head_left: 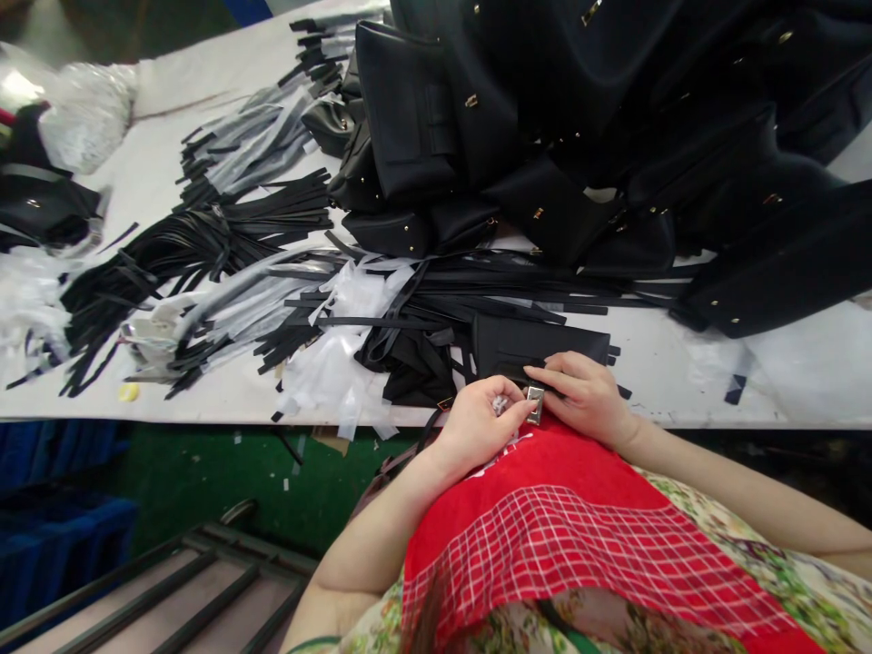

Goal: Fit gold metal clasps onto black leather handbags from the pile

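The metal clasp (535,406) lies between left fingers (521,412) and right fingers (559,380).

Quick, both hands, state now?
Left hand: closed around a small shiny thing, thumb on the metal clasp.
Right hand: fingers by the clasp; grip can't be told.

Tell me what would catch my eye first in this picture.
Probably the bright red apron, with its white-lined checks, at the bottom centre. Next comes the big heap of black bags with gold-coloured fittings, at the upper right of the pale table. Between them, a small shiny metal clasp glints under the thumb of the left hand, close beside the right hand.
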{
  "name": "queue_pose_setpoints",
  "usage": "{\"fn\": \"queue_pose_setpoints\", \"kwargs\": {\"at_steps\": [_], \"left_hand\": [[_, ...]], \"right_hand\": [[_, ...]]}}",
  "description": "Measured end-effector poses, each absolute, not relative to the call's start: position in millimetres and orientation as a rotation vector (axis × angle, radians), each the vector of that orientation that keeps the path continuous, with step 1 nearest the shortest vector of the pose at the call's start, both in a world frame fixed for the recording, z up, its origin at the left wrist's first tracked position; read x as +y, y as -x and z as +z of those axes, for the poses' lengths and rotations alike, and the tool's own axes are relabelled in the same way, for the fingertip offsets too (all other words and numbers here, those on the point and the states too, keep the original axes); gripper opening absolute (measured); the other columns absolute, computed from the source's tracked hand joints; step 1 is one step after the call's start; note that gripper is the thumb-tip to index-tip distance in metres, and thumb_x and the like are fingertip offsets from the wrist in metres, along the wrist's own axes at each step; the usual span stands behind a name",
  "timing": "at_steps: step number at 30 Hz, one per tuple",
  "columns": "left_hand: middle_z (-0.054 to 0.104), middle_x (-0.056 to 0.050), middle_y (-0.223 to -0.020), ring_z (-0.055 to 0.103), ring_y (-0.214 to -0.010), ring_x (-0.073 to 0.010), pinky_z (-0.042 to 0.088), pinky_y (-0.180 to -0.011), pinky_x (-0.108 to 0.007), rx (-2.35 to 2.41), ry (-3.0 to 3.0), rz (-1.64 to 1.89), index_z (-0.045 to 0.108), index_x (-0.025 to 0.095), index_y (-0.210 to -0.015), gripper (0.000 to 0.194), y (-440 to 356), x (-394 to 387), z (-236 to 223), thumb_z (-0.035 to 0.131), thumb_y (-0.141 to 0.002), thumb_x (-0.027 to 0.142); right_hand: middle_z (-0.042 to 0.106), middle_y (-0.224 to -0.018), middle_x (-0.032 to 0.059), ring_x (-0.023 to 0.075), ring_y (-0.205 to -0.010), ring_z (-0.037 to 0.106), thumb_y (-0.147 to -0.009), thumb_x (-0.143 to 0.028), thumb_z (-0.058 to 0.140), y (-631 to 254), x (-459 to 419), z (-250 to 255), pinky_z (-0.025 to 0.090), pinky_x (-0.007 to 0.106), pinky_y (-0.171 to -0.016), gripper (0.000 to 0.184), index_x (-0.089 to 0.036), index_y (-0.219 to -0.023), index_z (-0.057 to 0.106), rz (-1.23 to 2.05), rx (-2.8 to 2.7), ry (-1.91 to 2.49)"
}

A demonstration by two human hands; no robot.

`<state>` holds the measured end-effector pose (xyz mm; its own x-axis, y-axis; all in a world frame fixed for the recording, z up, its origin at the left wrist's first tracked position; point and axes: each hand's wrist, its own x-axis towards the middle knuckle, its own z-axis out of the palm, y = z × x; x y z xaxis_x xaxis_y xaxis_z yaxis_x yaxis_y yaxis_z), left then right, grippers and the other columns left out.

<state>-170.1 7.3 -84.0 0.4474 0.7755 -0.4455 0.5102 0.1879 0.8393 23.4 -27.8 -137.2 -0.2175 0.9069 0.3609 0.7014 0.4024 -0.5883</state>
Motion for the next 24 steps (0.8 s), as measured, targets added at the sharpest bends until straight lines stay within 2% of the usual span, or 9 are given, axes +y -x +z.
{"fn": "queue_pose_setpoints", "kwargs": {"at_steps": [4,8,13,16,24], "left_hand": [[0.062,0.002,-0.07,0.056,-0.066,-0.0137,0.046,-0.068,-0.026,1.198,-1.666,0.287,0.068,0.02,-0.085,0.017,170.2,12.7,-84.1,0.074,-0.073,0.03],[0.06,0.002,-0.07,0.057,-0.07,-0.0148,0.046,-0.072,-0.027,0.962,-1.828,0.197,0.069,0.021,-0.096,0.02,168.8,24.0,-84.9,0.07,-0.077,0.022],[0.059,0.001,-0.069,0.057,-0.071,-0.0149,0.045,-0.07,-0.026,0.784,-1.93,0.116,0.07,0.021,-0.092,0.013,165.0,36.5,-86.3,0.067,-0.08,0.026],[0.062,0.001,-0.071,0.058,-0.072,-0.015,0.045,-0.069,-0.025,0.764,-1.939,0.097,0.07,0.02,-0.087,0.011,162.0,41.1,-85.8,0.067,-0.081,0.029],[0.068,-0.001,-0.077,0.061,-0.074,-0.0154,0.045,-0.071,-0.026,0.802,-1.925,0.022,0.072,0.02,-0.078,0.008,159.1,47.0,-84.5,0.065,-0.08,0.024]], "right_hand": [[0.065,-0.079,0.0059,0.0186,-0.076,0.062,-0.086,-0.018,0.059,-22.4,-27.5,-135.7,0.051,0.032,-0.067,0.023,-0.022,-0.103,0.073,0.402,-1.97,1.339],[0.065,-0.076,0.0045,0.018,-0.073,0.06,-0.086,-0.023,0.06,-21.6,-28.3,-135.8,0.051,0.031,-0.065,0.019,-0.024,-0.098,0.074,0.45,-1.973,1.374],[0.065,-0.075,0.0053,0.0186,-0.075,0.06,-0.087,-0.026,0.061,-22.1,-30.2,-137.8,0.048,0.031,-0.066,0.014,-0.022,-0.088,0.074,0.479,-2.016,1.362],[0.065,-0.077,0.0066,0.0183,-0.074,0.06,-0.088,-0.032,0.062,-22.5,-31.1,-138.5,0.047,0.031,-0.066,0.017,-0.02,-0.08,0.072,0.486,-2.031,1.334],[0.063,-0.075,0.0059,0.0172,-0.07,0.057,-0.09,-0.033,0.059,-20.9,-31.2,-136.5,0.044,0.031,-0.065,0.021,-0.02,-0.081,0.071,0.515,-2.062,1.336]]}}
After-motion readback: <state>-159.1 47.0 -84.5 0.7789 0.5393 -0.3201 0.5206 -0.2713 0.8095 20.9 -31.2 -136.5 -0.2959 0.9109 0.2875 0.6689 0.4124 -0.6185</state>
